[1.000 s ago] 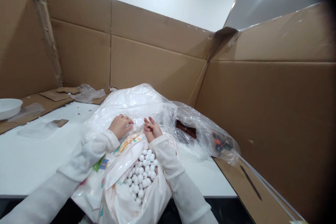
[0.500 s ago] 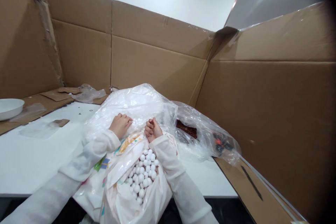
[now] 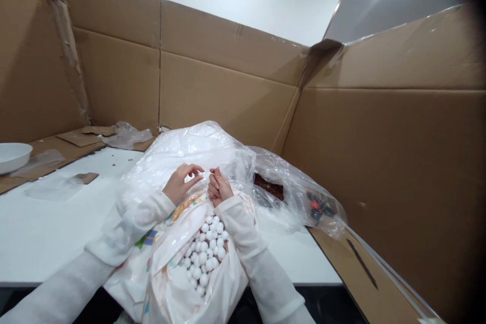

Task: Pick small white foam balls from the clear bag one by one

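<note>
One bare left hand [image 3: 183,182], fingertips nearly meeting, has neared the curled bare right hand [image 3: 220,186] mid-frame, seemingly permitting two-handed work; grip contents indiscernible.

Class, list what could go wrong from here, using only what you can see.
The white balls sit loose in the open printed plastic bag, so some might roll out if it tips.
That bag reaches past the front edge of the white table, so it may slip downward.
The right sleeve passes close beside the opening, and could nudge the bag.
</note>
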Available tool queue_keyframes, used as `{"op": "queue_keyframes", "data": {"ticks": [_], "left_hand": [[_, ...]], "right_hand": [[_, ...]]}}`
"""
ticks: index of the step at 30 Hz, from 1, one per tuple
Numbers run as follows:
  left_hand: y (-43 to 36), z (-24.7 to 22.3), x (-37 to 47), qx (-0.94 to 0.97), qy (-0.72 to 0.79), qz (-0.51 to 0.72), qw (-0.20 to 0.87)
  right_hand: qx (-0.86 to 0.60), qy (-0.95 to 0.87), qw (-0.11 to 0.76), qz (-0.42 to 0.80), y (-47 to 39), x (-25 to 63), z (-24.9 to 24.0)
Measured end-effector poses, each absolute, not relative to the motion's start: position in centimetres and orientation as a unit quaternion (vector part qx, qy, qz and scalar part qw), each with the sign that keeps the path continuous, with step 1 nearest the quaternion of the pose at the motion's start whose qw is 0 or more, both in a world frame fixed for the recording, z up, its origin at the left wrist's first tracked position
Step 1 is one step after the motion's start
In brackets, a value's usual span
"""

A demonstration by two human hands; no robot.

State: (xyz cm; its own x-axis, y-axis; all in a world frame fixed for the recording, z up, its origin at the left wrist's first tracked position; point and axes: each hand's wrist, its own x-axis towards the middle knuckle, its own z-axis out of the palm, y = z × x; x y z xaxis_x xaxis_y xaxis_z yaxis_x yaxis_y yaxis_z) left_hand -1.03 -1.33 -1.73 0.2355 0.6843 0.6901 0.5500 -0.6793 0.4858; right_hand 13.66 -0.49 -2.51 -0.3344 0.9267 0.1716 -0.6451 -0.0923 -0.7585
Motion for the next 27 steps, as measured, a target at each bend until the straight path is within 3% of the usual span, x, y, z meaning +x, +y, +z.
{"op": "queue_keyframes", "data": {"ticks": [27], "left_hand": [[-1.57, -1.86, -0.82, 0.777, 0.369, 0.501, 0.092]], "right_hand": [[-0.2, -0.421, 0.516, 0.719, -0.8, 13.26, -2.25]]}}
